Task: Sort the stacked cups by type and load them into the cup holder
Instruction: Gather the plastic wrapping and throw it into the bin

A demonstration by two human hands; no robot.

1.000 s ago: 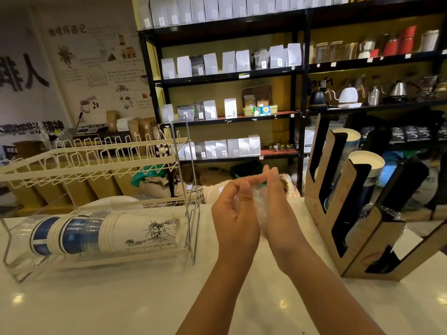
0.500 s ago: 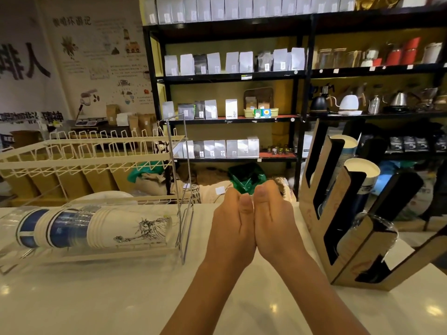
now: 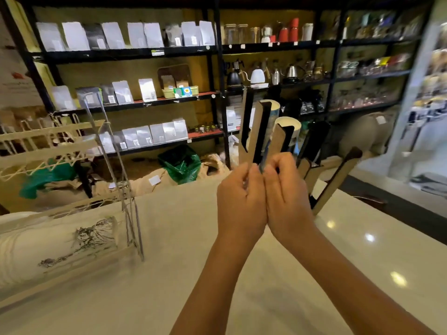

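My left hand point(image 3: 239, 201) and my right hand point(image 3: 285, 194) are pressed together above the counter, fingers curled; a sliver of crumpled clear plastic wrap point(image 3: 245, 180) shows between the left fingers. Just behind them stands the wooden cup holder point(image 3: 255, 131) with slanted slots. Two slots hold stacks of white-rimmed paper cups point(image 3: 289, 123). At the left, a stack of white paper cups point(image 3: 48, 243) with a line drawing lies on its side in the wire rack point(image 3: 125, 189).
The white counter point(image 3: 338, 250) runs under my arms, its right edge dropping to a dark floor. Behind it, black shelves point(image 3: 217, 49) carry bags, kettles and jars. A green bag point(image 3: 180, 163) and brown sacks lie on the floor beyond.
The hands closed together over the clear plastic and shifted right, in front of the cup holder. The view swung right, pushing the rack and its cups to the left edge.
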